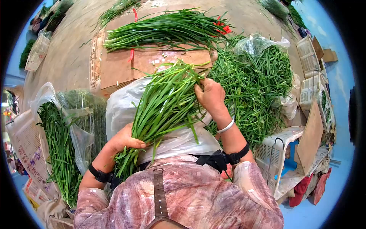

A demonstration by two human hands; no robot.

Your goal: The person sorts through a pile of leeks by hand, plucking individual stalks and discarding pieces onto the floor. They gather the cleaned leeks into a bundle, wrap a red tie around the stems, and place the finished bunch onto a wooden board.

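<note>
A thick bunch of green garlic chives [162, 101] lies slantwise over my lap, its upper end pointing away from me. My left hand [127, 139] is closed round the lower part, with the thumb across the stalks. At the bunch's upper right edge, my right hand [211, 95] is closed in a pinch on some chive leaves; its fingertips are partly hidden. Whitish plastic sheeting [175, 143] covers my lap below the bunch. Just beyond, a neat pile of long chives [164, 30] rests on a cardboard box [114, 72], with red ties beside it.
To my right is a large heap of loose chive leaves [251, 87], with clear plastic [261, 44] over its far edge. White crates [265, 156] stand further right. More greens [57, 141] in plastic wrapping lie to my left. Stray leaves are scattered on the concrete floor [72, 57].
</note>
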